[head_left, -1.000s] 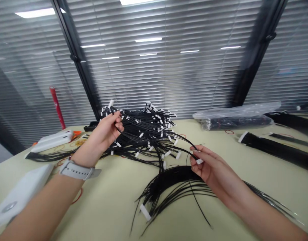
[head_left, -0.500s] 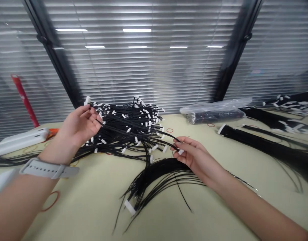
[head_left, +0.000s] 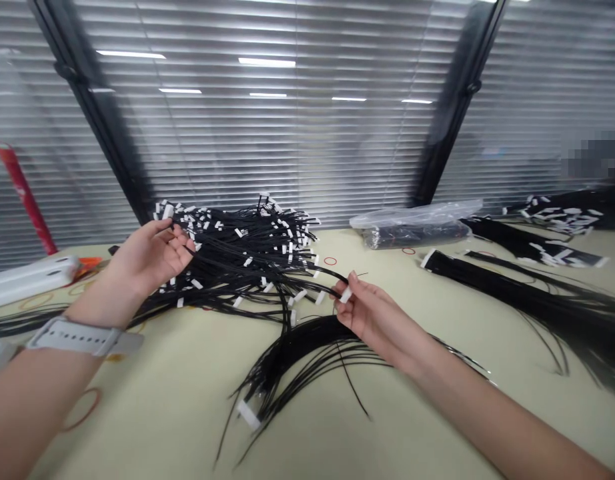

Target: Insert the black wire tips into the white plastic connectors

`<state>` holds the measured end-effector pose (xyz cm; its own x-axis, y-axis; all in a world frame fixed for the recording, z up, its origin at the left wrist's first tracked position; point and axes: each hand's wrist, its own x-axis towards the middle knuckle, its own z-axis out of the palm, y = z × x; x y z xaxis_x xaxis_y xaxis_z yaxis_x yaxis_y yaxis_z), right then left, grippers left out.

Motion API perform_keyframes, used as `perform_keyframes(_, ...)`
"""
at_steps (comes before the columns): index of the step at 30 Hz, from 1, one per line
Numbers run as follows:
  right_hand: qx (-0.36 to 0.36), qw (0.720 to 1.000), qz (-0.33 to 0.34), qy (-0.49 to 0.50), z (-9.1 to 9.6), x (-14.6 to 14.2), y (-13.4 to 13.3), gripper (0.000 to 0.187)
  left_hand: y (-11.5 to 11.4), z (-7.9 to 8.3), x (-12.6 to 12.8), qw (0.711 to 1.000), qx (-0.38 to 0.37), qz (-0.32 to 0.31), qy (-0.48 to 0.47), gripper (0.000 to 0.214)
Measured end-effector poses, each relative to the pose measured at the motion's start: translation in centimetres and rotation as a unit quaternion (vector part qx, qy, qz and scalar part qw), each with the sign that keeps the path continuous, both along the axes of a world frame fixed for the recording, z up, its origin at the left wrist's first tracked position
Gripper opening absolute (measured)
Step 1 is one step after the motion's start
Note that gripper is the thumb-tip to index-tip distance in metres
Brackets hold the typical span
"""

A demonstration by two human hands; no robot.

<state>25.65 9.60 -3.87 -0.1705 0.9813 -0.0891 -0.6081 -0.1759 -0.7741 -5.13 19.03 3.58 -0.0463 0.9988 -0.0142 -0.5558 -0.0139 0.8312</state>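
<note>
A large tangled heap of thin black wires with small white connectors lies in the middle of the table. My left hand is at the heap's near left side, fingers curled around some of its wires. My right hand pinches a single black wire near its white connector, and that wire runs back to the heap. Below that hand, a separate curved bundle of black wires lies on the table, ending in a white connector. A grey watch sits on my left wrist.
Bundled black wires lie along the right of the pale green table, with a plastic bag of wires behind them. Red rubber bands and a white box are on the left. Slatted blinds stand behind.
The view has swung, so everything on the table sits further left and more wire bundles show at the right. Both hands keep the same hold on the wires.
</note>
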Motion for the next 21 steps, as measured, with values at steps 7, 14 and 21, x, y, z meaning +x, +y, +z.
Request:
perform_keyframes(7,-0.042,0.997,0.031,0.056,0.5,0.2,-0.2,0.038,-0.2,0.2,0.1,0.999,0.018,-0.022,0.013,0.021)
perform_keyframes(14,-0.030,0.999,0.011,-0.029,0.5,0.3,-0.3,0.025,-0.7,0.4,0.9,0.998,0.040,-0.037,0.018,0.021)
perform_keyframes(21,0.001,0.999,-0.007,-0.044,0.0,0.3,0.0,0.014,-0.8,0.4,1.3,0.999,0.023,-0.004,0.028,0.022)
